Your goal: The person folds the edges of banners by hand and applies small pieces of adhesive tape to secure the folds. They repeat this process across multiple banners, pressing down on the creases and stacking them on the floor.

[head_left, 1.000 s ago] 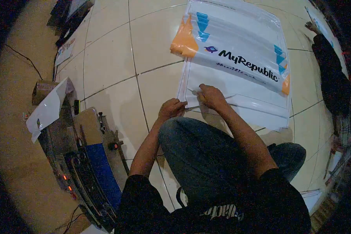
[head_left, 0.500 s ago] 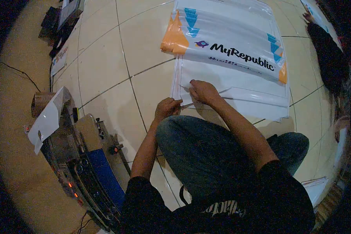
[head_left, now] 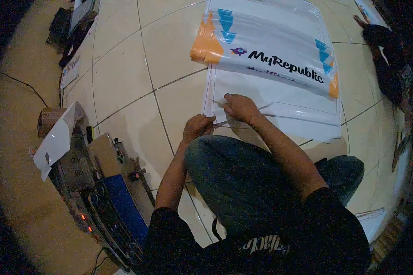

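A printed vinyl banner (head_left: pixel 275 89) lies on the floor in front of me, its white underside up near my knees. Its far part is folded over and shows orange and blue shapes with the word "MyRepublic". My left hand (head_left: pixel 198 128) is closed on the near left corner of the banner. Just right of it, my right hand (head_left: pixel 241 109) is closed on the banner's near edge, which is lifted and creased under the fingers. A narrow folded strip runs right from that hand along the near edge. My palms and the exact grip points are hidden.
At the left stands a dark machine (head_left: pixel 96 197) with orange lights, a blue panel and a white sheet (head_left: pixel 55 142) over its far end. A brown roll (head_left: pixel 49 121) sits behind it. Another person's dark sleeve (head_left: pixel 387 68) is at the far right. White sheets (head_left: pixel 371 222) lie at lower right.
My hands and the banner stay almost in place. At the far right, the other person's arm and body have shifted.
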A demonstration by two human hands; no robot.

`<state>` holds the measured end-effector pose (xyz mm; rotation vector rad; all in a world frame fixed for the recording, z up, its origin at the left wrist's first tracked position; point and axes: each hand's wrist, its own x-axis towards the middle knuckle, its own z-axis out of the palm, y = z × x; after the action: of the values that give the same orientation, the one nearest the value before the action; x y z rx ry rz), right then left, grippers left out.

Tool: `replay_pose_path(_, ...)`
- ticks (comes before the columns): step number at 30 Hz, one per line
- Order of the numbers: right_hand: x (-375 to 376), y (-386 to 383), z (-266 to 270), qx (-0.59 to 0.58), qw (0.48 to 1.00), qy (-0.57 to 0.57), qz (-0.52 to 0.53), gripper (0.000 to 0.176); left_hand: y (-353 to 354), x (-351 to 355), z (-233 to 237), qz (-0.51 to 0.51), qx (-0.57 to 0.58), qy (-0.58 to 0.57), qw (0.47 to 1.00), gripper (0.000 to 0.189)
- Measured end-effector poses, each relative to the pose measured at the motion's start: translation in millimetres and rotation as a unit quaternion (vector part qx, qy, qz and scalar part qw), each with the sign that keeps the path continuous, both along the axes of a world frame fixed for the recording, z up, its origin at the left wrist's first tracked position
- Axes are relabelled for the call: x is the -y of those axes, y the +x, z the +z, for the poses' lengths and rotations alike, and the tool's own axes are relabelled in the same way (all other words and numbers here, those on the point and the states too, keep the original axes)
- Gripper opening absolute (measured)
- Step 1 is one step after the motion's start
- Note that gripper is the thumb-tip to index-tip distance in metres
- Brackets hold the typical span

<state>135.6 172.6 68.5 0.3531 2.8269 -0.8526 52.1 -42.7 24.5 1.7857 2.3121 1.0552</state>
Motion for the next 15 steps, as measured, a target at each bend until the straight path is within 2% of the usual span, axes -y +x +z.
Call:
replay_pose_path(5, 0.9, -1.4, 11.3, 0.013, 1.000, 0.012, 0.013, 0.034, -1.9, -1.5, 4.9, -0.026, 0.021, 0.025, 0.999, 0.040)
replay_pose_path(7, 3.0, 0.0, 16.1, -0.030, 0.999, 0.015, 0.006, 0.032, 2.1, -1.0, 7.3, -0.001, -0.008, -0.014, 1.000, 0.040)
replay_pose_path(15, 4.3, -2.0, 22.7, 0.004, 1.000, 0.013, 0.010, 0.035, 0.4, -1.4, 5.1, -0.003, 0.005, -0.005, 1.000, 0.037)
